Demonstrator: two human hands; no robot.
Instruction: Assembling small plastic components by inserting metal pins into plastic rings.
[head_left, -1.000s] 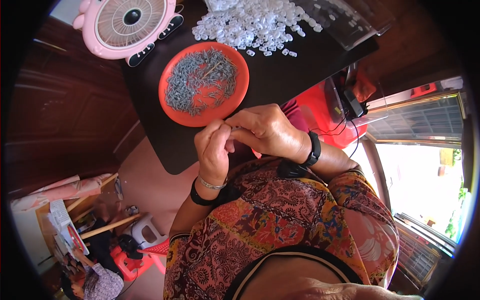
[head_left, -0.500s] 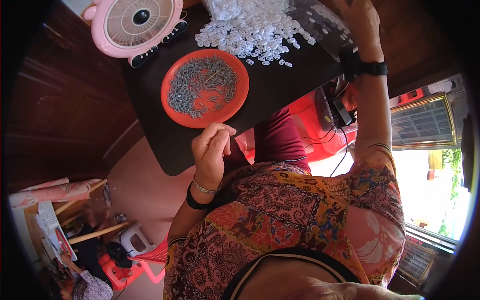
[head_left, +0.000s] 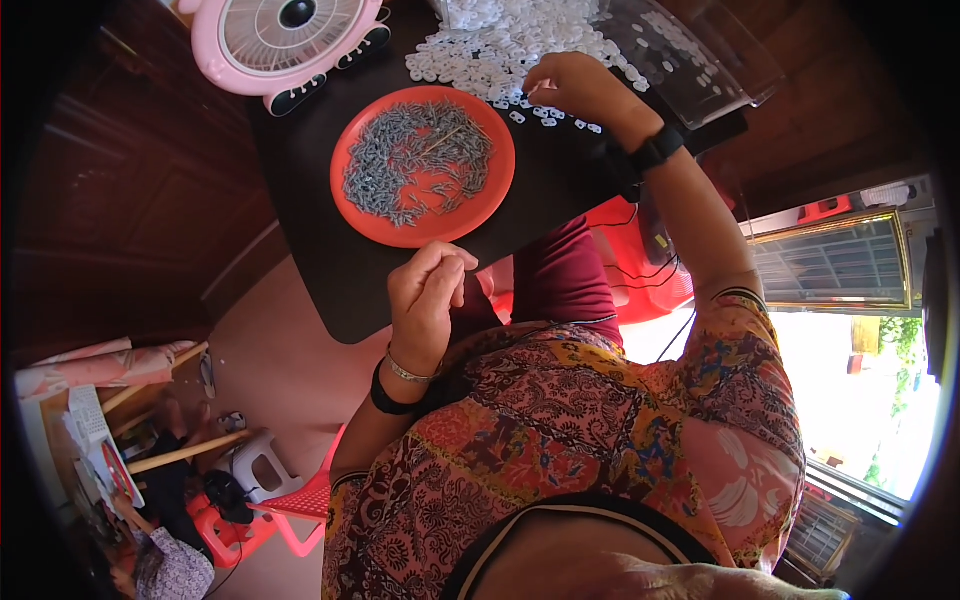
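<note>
"Hands: how are they held?"

"The left hand [head_left: 430, 295] is held loosely curled near the round orange plate [head_left: 440, 226] of small, slim grey pieces [head_left: 372, 165]; whether anything is gripped cannot be told. The right hand [head_left: 588, 95] is bent over the edge of the small white oval pieces [head_left: 470, 58] heaped on the black table [head_left: 560, 175]; its fingertips' contents are unclear."

"Which step?"

"Picking from the white heap, seemingly; a fine, single-piece pinch is called for."
</note>
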